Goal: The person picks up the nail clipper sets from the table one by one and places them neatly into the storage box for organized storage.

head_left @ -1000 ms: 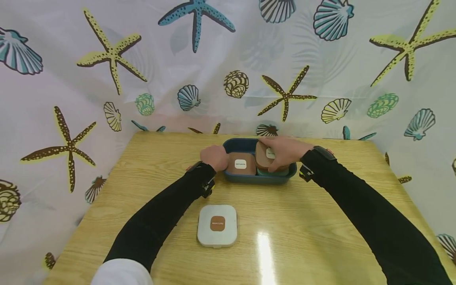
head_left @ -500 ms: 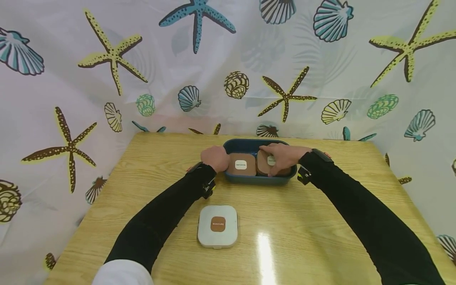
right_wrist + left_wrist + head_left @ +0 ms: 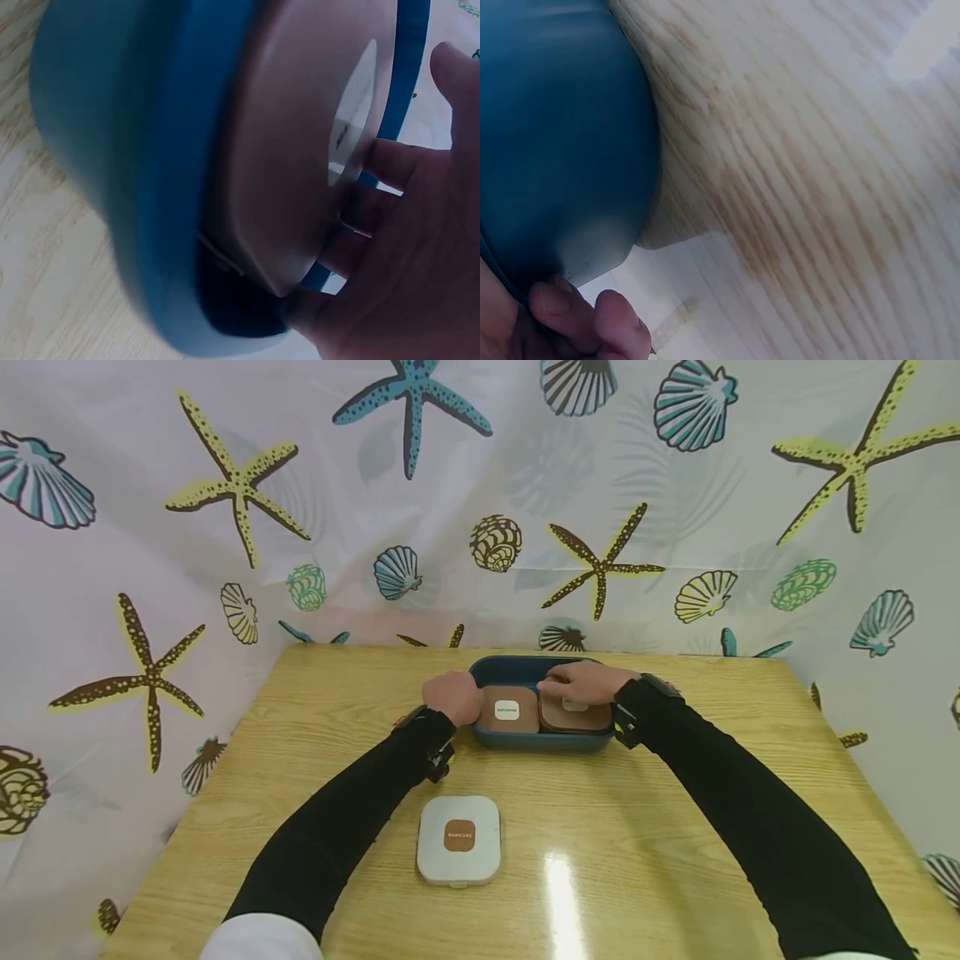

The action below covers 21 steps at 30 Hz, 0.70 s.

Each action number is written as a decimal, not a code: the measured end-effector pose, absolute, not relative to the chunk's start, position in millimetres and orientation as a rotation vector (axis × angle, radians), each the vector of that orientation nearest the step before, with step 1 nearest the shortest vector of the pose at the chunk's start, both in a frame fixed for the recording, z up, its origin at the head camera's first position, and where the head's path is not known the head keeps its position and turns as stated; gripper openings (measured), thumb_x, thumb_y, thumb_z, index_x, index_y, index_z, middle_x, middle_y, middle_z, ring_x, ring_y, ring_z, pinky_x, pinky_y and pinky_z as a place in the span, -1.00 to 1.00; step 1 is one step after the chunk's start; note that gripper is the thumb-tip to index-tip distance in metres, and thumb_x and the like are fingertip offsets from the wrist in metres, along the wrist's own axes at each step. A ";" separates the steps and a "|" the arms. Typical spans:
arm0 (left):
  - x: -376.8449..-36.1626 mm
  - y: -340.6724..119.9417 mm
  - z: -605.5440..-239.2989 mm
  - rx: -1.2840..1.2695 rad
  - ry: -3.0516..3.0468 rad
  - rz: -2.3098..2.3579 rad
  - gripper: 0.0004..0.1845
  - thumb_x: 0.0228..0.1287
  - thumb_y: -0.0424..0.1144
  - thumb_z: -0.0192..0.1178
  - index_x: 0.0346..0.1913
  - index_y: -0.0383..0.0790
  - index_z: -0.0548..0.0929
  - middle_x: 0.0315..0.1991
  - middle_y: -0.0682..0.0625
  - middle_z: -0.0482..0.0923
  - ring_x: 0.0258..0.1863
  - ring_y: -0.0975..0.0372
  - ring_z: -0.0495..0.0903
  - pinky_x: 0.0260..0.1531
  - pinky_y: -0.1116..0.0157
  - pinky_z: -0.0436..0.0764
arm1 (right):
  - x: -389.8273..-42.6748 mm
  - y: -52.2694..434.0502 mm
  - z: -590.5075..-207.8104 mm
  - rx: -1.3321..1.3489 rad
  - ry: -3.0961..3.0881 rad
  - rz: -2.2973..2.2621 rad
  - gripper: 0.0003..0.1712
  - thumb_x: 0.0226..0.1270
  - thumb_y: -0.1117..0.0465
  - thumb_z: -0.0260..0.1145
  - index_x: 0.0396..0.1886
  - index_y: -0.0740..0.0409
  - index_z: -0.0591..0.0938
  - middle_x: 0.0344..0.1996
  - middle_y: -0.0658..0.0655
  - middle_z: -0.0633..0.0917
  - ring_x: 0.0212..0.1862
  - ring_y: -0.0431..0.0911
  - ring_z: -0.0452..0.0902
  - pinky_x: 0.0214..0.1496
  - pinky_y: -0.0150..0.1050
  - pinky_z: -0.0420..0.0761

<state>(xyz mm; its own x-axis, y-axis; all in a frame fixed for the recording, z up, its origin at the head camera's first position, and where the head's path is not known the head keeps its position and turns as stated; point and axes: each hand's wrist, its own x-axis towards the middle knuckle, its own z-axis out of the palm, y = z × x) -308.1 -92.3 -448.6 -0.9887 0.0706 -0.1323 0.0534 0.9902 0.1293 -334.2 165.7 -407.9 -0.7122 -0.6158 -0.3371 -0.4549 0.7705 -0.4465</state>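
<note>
A tray (image 3: 495, 670) stands on the far middle part of the table (image 3: 660, 810). In the tray two lidded boxes lie side by side: the left box (image 3: 507, 710) and the right box (image 3: 573, 717), touching each other. The left hand (image 3: 452, 697) rests against the left end of the tray, on its outer wall. The right hand (image 3: 588, 682) lies on top of the right box, reaching in from the right. A flat case (image 3: 458, 841) lies on the table nearer to the person, well apart from the tray and a little to its left. Behind the table, at its far edge, hangs a curtain (image 3: 480, 502).
</note>
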 end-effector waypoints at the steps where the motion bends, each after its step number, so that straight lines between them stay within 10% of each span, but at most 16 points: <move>1: -307.8 -91.8 -448.6 0.093 2.998 0.199 -0.50 0.61 -0.01 -0.06 -0.58 -0.06 0.50 -0.61 0.00 0.36 -0.59 0.13 0.39 -0.51 0.12 0.19 | -333.8 166.0 -407.6 -0.807 2.495 -0.459 -0.28 0.66 -0.18 -0.08 0.53 0.23 0.28 0.40 0.32 0.42 0.40 0.24 0.36 0.45 0.09 0.31; 21: -304.3 -87.8 -449.2 0.071 3.033 0.200 -0.49 0.61 -0.03 -0.05 -0.62 -0.06 0.47 -0.64 0.01 0.29 -0.63 0.15 0.33 -0.57 0.15 0.14 | -331.6 173.0 -407.6 -0.831 2.485 -0.474 -0.31 0.64 -0.11 0.03 0.55 0.17 0.27 0.42 0.29 0.41 0.41 0.24 0.36 0.43 0.09 0.32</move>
